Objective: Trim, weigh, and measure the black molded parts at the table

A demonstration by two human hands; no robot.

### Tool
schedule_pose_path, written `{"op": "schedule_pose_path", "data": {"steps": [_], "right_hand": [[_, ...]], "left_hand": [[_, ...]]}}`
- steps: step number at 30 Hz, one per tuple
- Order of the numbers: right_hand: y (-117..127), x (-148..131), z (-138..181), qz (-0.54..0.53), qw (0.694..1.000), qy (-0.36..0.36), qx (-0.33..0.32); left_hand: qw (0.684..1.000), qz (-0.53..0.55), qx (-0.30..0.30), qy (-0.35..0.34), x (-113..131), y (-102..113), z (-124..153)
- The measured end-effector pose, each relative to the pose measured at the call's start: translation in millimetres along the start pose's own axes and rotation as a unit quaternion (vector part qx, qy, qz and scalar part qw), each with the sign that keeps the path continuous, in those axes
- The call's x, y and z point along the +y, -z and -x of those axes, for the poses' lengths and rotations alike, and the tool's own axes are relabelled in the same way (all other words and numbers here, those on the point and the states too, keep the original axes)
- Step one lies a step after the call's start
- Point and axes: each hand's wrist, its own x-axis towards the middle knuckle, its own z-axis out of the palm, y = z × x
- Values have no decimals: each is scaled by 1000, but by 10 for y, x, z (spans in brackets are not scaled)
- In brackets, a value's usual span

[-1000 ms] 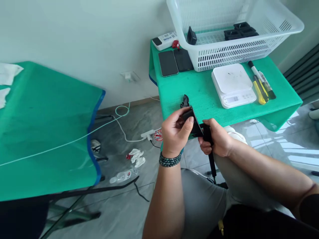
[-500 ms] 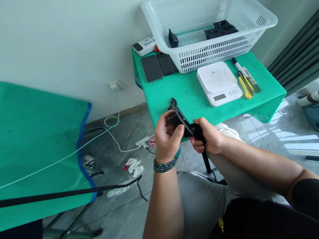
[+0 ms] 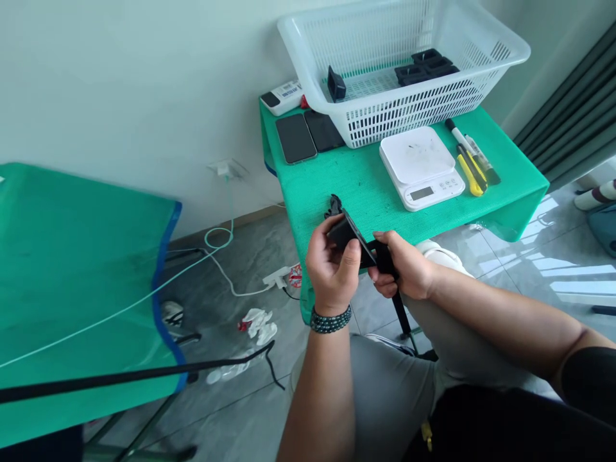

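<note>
Item: black buckle (image 3: 342, 230), held in front of the green desk (image 3: 366, 186) near edge, above the lap. Left hand (image 3: 332, 266): clenched around the buckle. Right hand (image 3: 407, 269): grasping the black strap (image 3: 400, 316), which hangs below. On desk: white scale (image 3: 421, 167), white basket (image 3: 385, 115), two phones (image 3: 295, 138)

makeshift home workroom: tiled floor (image 3: 250, 398), plain wall, curtain (image 3: 568, 109); green-covered tables (image 3: 366, 186), white basket (image 3: 399, 58) of black parts, digital scale (image 3: 421, 167), phones (image 3: 308, 135), power strip (image 3: 276, 277) with trailing cables.
</note>
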Motion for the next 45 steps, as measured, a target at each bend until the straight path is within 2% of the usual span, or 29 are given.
{"op": "schedule_pose_path", "data": {"steps": [4, 7, 10, 12, 14, 16, 19, 21, 27, 32, 34, 37, 39, 42, 45], "right_hand": [[55, -5, 18, 10, 998, 25, -48], [161, -57, 86, -6, 997, 52, -60], [329, -159, 236, -23, 994, 86, -57], [457, -239, 364, -47, 991, 120, -44], [577, -311, 486, -83, 983, 160, -19], [678, -364, 583, -122, 973, 195, 11], [788, -399, 673, -156, 958, 234, 52], [850, -401, 708, -157, 952, 251, 74], [1031, -368, 864, -140, 940, 294, 96], [1067, -516, 1378, -103, 929, 349, 69], [1085, -709, 1673, -47, 907, 412, 74], [1180, -1070, 2052, 18, 836, 524, 159], [1280, -1278, 2197, 36, 808, 552, 201], [1447, -1489, 2212, 41, 792, 564, 231], [1620, -1660, 2043, 12, 783, 571, 245]], "left_hand": [[999, -6, 32, 15, -72, 30, -31], [992, 2, 109, 65, -135, 100, -125], [972, 41, 197, 124, -154, 195, -260], [962, 57, 226, 145, -165, 241, -333], [962, 44, 221, 152, -207, 251, -373], [968, 20, 185, 168, -285, 222, -385], [964, 20, 145, 221, -429, 157, -390], [957, 22, 163, 241, -502, 134, -394], [958, -22, 186, 218, -544, 119, -360], [955, -35, 199, 219, -562, 84, -372], [953, -33, 205, 220, -583, 81, -397], [952, -26, 212, 217, -603, 80, -430], [952, -21, 216, 216, -605, 72, -450], [949, -17, 230, 216, -600, 43, -483], [944, -16, 246, 220, -588, 12, -517]]}}
